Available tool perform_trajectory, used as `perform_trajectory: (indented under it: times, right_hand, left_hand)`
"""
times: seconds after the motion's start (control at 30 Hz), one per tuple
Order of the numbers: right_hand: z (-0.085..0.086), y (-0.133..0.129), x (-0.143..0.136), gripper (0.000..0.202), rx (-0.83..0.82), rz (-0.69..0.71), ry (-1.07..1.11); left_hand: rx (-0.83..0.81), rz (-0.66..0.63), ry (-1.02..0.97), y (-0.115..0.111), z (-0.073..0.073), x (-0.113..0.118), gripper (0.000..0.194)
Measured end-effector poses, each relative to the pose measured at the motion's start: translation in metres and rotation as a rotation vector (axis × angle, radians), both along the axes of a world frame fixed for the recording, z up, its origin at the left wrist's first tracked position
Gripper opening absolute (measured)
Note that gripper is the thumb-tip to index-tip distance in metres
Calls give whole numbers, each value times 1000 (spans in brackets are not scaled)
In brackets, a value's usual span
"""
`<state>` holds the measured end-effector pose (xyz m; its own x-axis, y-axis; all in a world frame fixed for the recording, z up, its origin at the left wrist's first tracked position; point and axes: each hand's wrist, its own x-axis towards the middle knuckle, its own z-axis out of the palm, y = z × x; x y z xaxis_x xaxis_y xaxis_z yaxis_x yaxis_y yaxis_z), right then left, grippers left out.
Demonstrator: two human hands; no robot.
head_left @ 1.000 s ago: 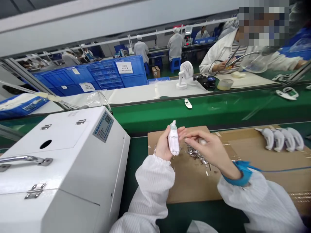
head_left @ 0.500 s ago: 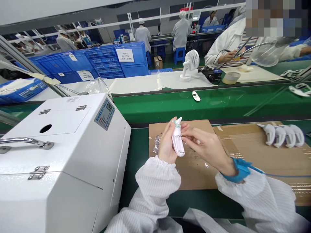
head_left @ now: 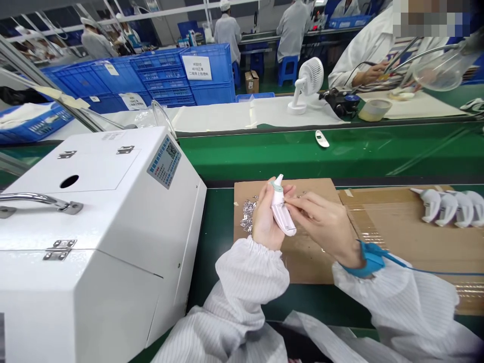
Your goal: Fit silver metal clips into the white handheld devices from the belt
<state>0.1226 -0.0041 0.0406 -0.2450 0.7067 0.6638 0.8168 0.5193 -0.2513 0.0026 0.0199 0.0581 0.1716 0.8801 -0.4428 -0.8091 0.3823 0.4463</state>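
Observation:
My left hand is closed around a white ear thermometer with a pale green collar, its narrow tip pointing up and away from me. My right hand, with a blue wrist strap, pinches at the thermometer's right side, just below the collar. What the pinched fingertips hold, if anything, is too small to make out. Small shiny metal pieces lie in a heap on the cardboard sheet beside my left hand.
Several white curved thermometer housings stand in a row on another cardboard sheet at right. A large white machine box fills the left. Beyond the green belt, bearing a small white part, stands a fan; a co-worker's hand works there.
The view has shifted, so the background sits higher. The thermometer's lower end has swung slightly right in my left hand. My right fingers stay pinched at its side.

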Motion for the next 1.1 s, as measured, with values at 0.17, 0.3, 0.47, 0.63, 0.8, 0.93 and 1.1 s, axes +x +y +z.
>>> perform_trajectory:
  times: [0.17,0.3,0.47,0.63,0.8,0.93,1.1]
  right_hand:
    - [3,-2,1,28,-49,-41,-57]
    - [2,-2,3,29,-74,-36,-39]
    - [2,-7,0,27,39,1,-188]
    - [1,-12,-3,33,-105,35,-263]
    - [-5,10,11,37,-511,113,87]
    - [-36,32,15,21,-692,-53,-17]
    - [-70,33,-4,8,-797,35,-150]
  left_hand:
    - [27,40,1,-1,-2,1,22]
    - [31,61,-4,-2,-3,1,22]
    - [29,75,-19,-5,-5,3,24]
    - [-79,103,-41,-3,-2,1,27]
    - [-256,47,-186,11,-6,-28,35]
    - [-245,253,-201,15,-21,-64,32]
    - [-219,248,-227,4,-36,-84,29]
